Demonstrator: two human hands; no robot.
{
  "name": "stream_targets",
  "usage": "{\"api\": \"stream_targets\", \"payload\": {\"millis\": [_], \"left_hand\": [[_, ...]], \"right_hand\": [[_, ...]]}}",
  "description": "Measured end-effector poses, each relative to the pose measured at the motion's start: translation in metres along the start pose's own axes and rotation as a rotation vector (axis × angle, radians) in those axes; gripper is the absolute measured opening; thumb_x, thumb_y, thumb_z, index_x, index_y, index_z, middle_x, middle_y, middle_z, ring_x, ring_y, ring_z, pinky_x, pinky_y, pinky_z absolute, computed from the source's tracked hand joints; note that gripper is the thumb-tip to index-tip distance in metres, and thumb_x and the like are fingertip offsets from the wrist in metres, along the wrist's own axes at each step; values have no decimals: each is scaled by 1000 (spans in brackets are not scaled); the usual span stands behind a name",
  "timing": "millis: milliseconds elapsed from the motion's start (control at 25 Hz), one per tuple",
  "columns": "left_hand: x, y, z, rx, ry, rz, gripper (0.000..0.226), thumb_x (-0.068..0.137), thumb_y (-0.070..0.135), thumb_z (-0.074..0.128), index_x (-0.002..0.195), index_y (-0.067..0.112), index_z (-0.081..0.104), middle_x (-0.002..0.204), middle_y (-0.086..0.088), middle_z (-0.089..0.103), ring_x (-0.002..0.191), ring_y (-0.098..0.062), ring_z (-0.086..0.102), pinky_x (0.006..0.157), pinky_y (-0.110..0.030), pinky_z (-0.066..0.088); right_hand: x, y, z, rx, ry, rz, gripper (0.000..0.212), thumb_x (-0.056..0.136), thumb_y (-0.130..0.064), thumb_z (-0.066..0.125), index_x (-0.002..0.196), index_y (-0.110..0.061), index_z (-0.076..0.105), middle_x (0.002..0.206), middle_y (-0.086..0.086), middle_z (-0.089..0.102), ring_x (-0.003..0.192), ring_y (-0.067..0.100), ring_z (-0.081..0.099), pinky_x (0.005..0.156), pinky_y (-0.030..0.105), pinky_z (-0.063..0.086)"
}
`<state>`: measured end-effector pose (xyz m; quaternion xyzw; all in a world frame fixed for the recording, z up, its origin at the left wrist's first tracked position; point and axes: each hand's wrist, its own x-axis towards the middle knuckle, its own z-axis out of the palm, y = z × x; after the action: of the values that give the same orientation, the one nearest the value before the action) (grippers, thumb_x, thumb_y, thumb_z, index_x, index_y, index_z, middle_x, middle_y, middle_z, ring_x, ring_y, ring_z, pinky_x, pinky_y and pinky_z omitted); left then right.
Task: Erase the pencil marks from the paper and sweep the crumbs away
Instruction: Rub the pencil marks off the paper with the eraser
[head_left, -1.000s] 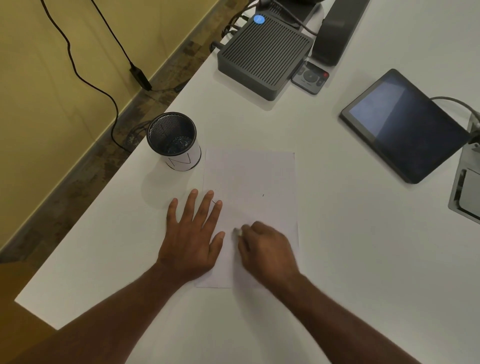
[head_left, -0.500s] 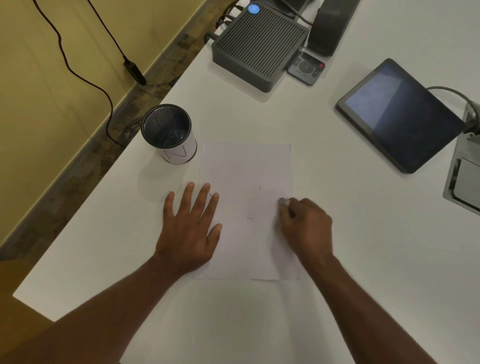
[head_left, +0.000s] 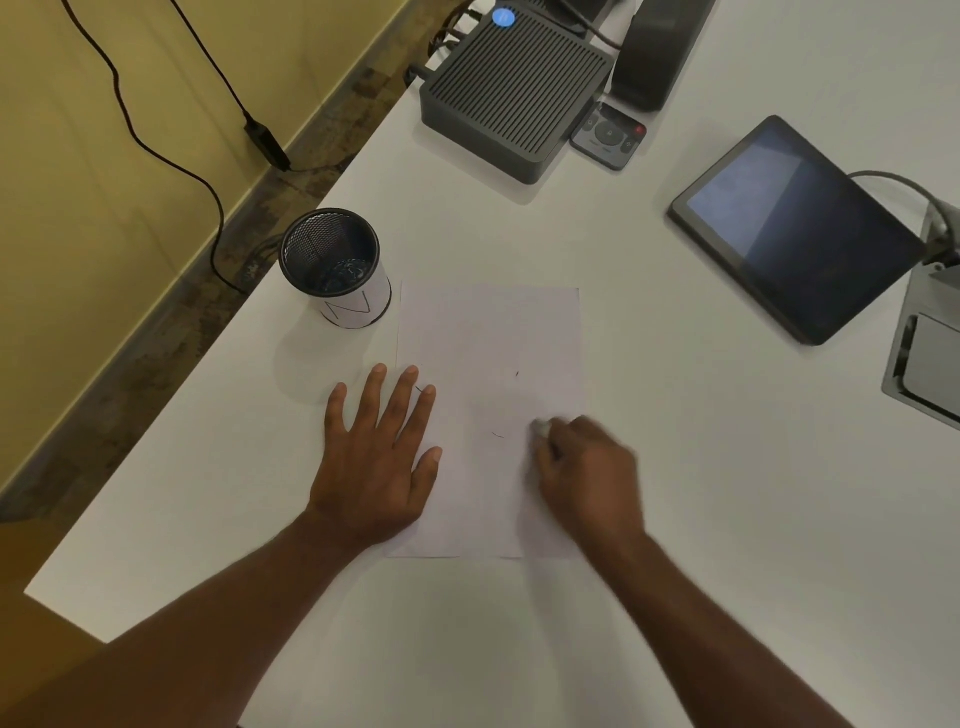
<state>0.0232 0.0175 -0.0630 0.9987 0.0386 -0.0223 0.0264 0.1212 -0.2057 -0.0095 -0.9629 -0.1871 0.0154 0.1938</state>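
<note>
Head view, looking down at a white desk. Nearest, two bare forearms reach in from 6 o'clock. The left hand lies flat with fingers spread, palm on the desk and fingertips and thumb over the left edge of the paper, pinning it. The right hand, blurred, has its fingers curled and pinching a small pale eraser on the sheet's right half, at about 3 o'clock from the left hand. Short pencil marks remain: one just left of the eraser, one farther up, one beside the left fingertips. Crumbs are too small to make out. To erase well, I judge, keep the left hand pressing firmly and rub in short strokes away from it, so the sheet does not wrinkle. At 11 o'clock of the paper, just beside its corner, stands an upright black mesh cup; its contents cannot be told. Farther, a ribbed grey box at 12 and a dark tablet at 2.
</note>
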Motion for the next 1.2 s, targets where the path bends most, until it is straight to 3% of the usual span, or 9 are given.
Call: {"api": "stream_targets", "payload": {"millis": [120,240,320,440,640,800,1000,1120,1200], "left_hand": [[-1,0,0,6,-5,1,68,104,50,31,163,15,27,172,-13,21,158,-41,18,122,-69,18],[0,2,-2,6,-14,-4,68,105,50,29,162,15,28,172,-13,23,158,-42,20,121,-69,19],[0,1,-2,2,-21,-6,68,105,51,28,162,15,29,171,-13,24,158,-42,20,121,-70,19],[-1,0,-3,7,-37,-5,68,105,52,24,162,15,28,171,-14,23,158,-42,20,120,-70,20],[1,1,-4,-6,-41,-12,67,105,50,26,162,16,28,172,-12,22,158,-41,19,120,-70,20],[0,0,-5,-10,-56,-6,68,105,51,24,163,16,26,172,-12,21,158,-41,19,120,-70,20],[0,2,-5,-24,-55,-11,67,105,51,24,163,16,28,172,-12,21,158,-41,18,120,-70,20],[0,1,-6,-20,-62,-3,68,105,51,26,163,16,27,172,-12,21,158,-41,18,119,-70,21],[0,2,-7,-25,-66,-4,67,105,51,27,163,16,28,172,-12,21,158,-41,18,119,-71,21]], "right_hand": [[-25,-9,8,52,-95,-206,25,91,-23,63,67,-16,58,62,1,52,51,25,51,47,26,31],[16,14,-4,13,81,28,27,89,-21,66,64,-12,61,59,2,52,53,26,55,48,27,33],[17,-1,-2,31,57,36,29,90,-20,65,62,-12,60,59,3,52,52,27,54,48,28,34],[-9,-30,15,85,-71,-219,26,92,-19,62,67,-12,61,61,5,54,50,26,52,46,29,42],[52,-3,-2,47,81,62,36,92,-20,61,58,-14,51,56,3,49,49,26,46,47,29,37],[16,-34,18,80,-121,-239,27,94,-23,57,69,-13,61,64,4,57,54,26,55,48,28,43],[67,-4,1,26,96,42,36,90,-19,62,57,-14,51,55,6,50,49,29,50,48,28,33],[31,-32,19,55,-57,-213,28,91,-19,62,64,-13,57,60,4,53,48,26,51,44,30,42],[47,-20,13,47,-83,-208,28,92,-20,62,64,-13,58,60,4,54,49,27,52,44,31,44]]}}
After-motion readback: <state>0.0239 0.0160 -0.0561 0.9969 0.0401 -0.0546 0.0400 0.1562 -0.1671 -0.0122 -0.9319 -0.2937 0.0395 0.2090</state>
